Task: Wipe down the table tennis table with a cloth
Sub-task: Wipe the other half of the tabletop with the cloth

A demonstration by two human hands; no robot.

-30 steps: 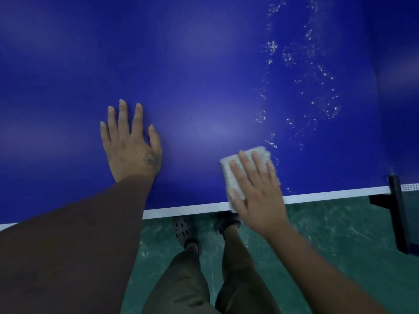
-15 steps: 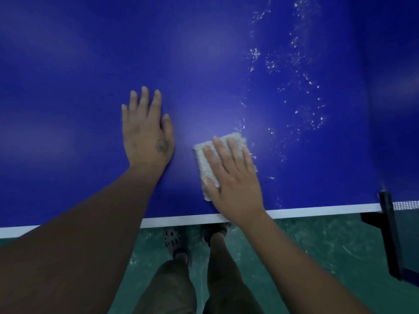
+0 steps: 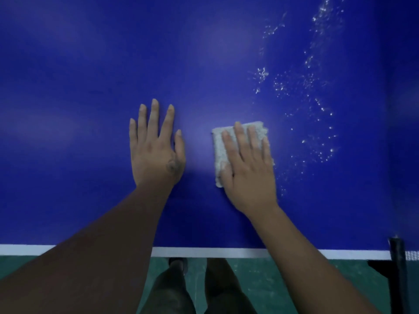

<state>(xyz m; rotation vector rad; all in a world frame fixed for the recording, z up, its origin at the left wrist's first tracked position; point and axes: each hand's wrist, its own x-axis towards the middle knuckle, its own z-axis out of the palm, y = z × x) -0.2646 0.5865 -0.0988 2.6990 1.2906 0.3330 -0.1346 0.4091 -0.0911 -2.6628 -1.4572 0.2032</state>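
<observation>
**Flat right hand on the cloth, past the white stripe**

Nearer than the white edge stripe (image 3: 210,252): green floor (image 3: 294,279), two dark trouser legs (image 3: 172,291), and the toe of a shoe (image 3: 179,264) just under the stripe.

Across the stripe: both bare forearms, reaching onto the blue table (image 3: 90,64).

At the stripe's right end: a black net post (image 3: 398,268), upright, with a sliver of white net (image 3: 411,255) beside it at the picture's edge.

Well beyond the stripe, above its left-of-middle part: left hand (image 3: 156,152), palm down on bare table. Fingers straight and only slightly parted, thumb alongside, gripping nothing. A small dark mark (image 3: 171,165) at the base of the thumb.

At the same reach beyond the stripe, above its right-of-middle part: right hand (image 3: 249,173), palm down on the cloth (image 3: 221,152). Fingers straight and close together, pressing on top rather than curling round or pinching. Thumb lying over the cloth's left part.

Under that hand: pale, rough-textured cloth, folded into a thick pad, flat on the table. Showing past the fingertips and along the thumb side, apart from the left hand with bare blue between.

Farther from the stripe, toward its right end: scattered white droplets (image 3: 317,105) in a loose band running away to the far top of the view, the closest specks just right of the cloth.
</observation>
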